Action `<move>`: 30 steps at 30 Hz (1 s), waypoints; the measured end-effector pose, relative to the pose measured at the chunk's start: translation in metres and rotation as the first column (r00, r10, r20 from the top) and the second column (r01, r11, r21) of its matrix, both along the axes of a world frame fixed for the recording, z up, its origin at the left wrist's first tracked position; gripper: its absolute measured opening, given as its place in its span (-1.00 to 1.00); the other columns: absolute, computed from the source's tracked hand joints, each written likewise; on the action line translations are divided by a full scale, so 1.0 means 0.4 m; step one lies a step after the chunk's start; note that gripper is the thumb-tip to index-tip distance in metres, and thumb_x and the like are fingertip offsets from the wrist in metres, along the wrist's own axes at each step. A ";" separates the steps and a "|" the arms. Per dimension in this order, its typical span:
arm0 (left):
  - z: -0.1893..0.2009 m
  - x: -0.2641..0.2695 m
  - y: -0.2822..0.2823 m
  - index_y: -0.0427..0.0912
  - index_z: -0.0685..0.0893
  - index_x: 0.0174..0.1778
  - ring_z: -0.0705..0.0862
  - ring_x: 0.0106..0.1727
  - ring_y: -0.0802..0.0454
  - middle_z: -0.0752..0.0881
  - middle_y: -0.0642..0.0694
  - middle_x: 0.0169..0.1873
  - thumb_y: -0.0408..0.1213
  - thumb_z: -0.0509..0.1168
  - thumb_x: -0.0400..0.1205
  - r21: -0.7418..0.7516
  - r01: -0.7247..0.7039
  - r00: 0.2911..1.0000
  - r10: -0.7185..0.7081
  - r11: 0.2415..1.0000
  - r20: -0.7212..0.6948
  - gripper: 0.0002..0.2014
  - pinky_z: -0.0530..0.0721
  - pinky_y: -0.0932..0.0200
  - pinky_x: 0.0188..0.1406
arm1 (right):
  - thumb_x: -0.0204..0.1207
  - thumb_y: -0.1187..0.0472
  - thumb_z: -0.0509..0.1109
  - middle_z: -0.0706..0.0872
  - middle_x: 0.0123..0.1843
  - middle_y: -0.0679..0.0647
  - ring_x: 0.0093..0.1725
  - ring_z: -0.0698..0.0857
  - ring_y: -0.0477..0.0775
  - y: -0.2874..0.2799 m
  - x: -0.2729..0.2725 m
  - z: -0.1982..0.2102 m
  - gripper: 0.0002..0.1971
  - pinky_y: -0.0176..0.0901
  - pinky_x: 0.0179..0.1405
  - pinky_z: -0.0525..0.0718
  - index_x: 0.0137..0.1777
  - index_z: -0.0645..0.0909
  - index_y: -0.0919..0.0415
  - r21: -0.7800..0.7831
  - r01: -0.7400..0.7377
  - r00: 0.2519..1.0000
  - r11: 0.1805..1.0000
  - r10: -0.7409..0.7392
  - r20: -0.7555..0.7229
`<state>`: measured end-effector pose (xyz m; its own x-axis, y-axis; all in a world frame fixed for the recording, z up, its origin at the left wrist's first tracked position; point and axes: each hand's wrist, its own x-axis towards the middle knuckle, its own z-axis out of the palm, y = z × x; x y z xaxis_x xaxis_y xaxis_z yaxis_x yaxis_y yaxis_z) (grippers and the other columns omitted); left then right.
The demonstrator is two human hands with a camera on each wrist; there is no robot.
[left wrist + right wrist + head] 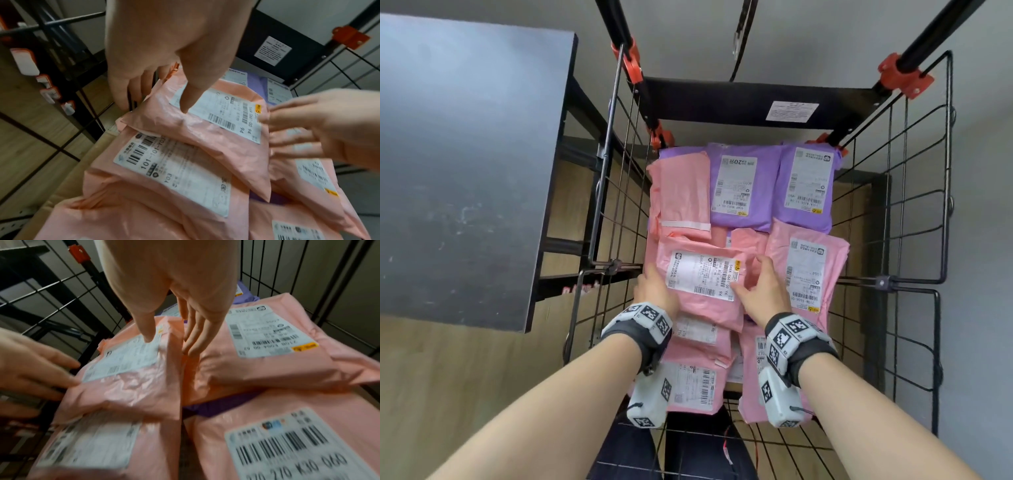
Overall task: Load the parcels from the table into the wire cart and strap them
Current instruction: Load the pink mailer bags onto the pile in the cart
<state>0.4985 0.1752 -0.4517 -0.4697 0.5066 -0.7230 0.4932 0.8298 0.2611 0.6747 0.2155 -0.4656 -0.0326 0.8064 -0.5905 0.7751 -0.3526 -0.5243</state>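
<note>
The wire cart (893,205) holds several pink and purple parcels. A pink parcel (705,284) (205,129) (131,369) with a white label lies on top of the stack near the cart's middle. My left hand (654,291) (152,104) is at its left edge, thumb on the label and straight fingers down its side. My right hand (760,291) (168,344) is at its right edge, thumb on the label, with straight fingers reaching into the gap beside another pink parcel (808,267) (267,345). Two purple parcels (743,185) lie at the far end.
A dark grey table (465,154) stands to the left of the cart. A black strap (743,37) hangs above the cart's far end, between black poles with orange clamps (904,75). Wire walls close in both sides. The floor is wood.
</note>
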 end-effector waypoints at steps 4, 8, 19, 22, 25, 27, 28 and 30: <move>-0.018 -0.010 0.014 -0.03 0.17 0.55 0.64 0.10 -0.13 0.62 -0.15 0.17 -0.49 0.28 0.52 0.073 -0.110 0.987 0.101 0.991 0.125 -0.29 0.65 0.06 0.01 | 0.36 0.22 0.55 0.68 0.32 0.03 0.17 0.72 0.15 -0.025 -0.012 -0.030 -0.22 0.06 0.24 0.65 0.54 0.25 -0.03 -0.018 0.042 0.997 0.999 -0.043 -0.071; -0.023 -0.037 0.035 0.10 0.17 0.57 0.67 -0.13 -0.01 0.63 -0.12 0.06 -0.49 0.26 0.56 0.181 -0.058 0.993 0.039 0.982 0.108 -0.28 0.57 0.21 -0.37 | 0.33 0.28 0.56 0.67 0.33 0.04 0.19 0.71 0.13 0.015 -0.036 -0.045 -0.24 0.05 0.30 0.62 0.53 0.33 0.02 -0.007 0.046 0.995 0.999 -0.047 -0.087; -0.010 -0.079 0.077 0.16 0.27 0.54 0.63 0.18 -0.21 0.46 -0.22 0.38 -0.57 0.14 0.53 0.105 0.151 0.985 -0.158 0.983 0.063 -0.28 0.69 -0.12 0.16 | 0.41 0.32 0.49 0.70 0.28 0.05 0.20 0.70 0.09 0.013 -0.071 -0.018 -0.36 -0.15 0.22 0.62 0.48 0.38 0.03 -0.069 -0.003 0.993 0.998 -0.005 -0.118; 0.031 -0.073 0.069 0.10 0.25 0.56 0.62 0.20 -0.21 0.43 -0.23 0.38 -0.53 0.13 0.55 0.097 0.233 0.969 -0.239 0.968 0.058 -0.32 0.68 -0.11 0.17 | 0.48 0.21 0.45 0.56 0.46 0.10 0.37 0.60 0.16 0.011 -0.063 0.028 -0.31 -0.06 0.38 0.53 0.59 0.27 0.08 -0.063 -0.043 0.999 0.997 0.042 -0.015; 0.099 -0.071 0.070 -0.05 0.29 0.53 0.59 0.26 -0.22 0.40 -0.23 0.43 -0.44 0.11 0.60 0.088 0.350 0.934 -0.354 0.932 0.034 -0.45 0.64 -0.11 0.23 | 0.56 0.16 0.35 0.60 0.42 0.13 0.35 0.60 0.18 0.022 -0.055 0.104 -0.44 -0.09 0.34 0.53 0.56 0.34 0.03 -0.008 -0.074 0.997 0.997 0.074 0.017; 0.154 -0.077 0.078 -0.09 0.31 0.52 0.58 0.27 -0.20 0.43 -0.24 0.41 -0.39 0.11 0.62 0.118 0.410 0.910 -0.414 0.904 0.008 -0.50 0.62 -0.05 0.22 | 0.59 0.12 0.32 0.65 0.37 0.10 0.31 0.63 0.15 0.032 -0.062 0.164 -0.53 -0.14 0.26 0.53 0.50 0.42 -0.01 0.032 -0.074 0.997 0.997 0.073 0.031; 0.184 -0.083 0.084 -0.09 0.30 0.52 0.58 0.27 -0.19 0.46 -0.24 0.39 -0.36 0.11 0.63 0.145 0.432 0.900 -0.436 0.890 -0.005 -0.51 0.60 -0.03 0.20 | 0.60 0.08 0.30 0.66 0.35 0.09 0.30 0.64 0.15 0.037 -0.071 0.194 -0.57 -0.14 0.24 0.54 0.48 0.45 -0.02 0.050 -0.078 0.996 0.996 0.077 0.034; 0.250 -0.100 0.095 -0.10 0.32 0.51 0.60 0.24 -0.19 0.51 -0.25 0.35 -0.32 0.11 0.66 0.205 0.458 0.886 -0.463 0.865 -0.025 -0.54 0.60 -0.03 0.19 | 0.63 0.02 0.26 0.66 0.35 0.08 0.31 0.62 0.15 0.046 -0.099 0.258 -0.60 -0.14 0.23 0.52 0.45 0.48 0.00 0.088 -0.111 0.993 0.990 0.108 0.039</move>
<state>0.4586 0.2132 -0.3517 -0.1311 0.7954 -0.5918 0.7974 0.4393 0.4137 0.6353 0.2340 -0.3626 -0.1049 0.8486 -0.5185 0.8241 -0.2177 -0.5230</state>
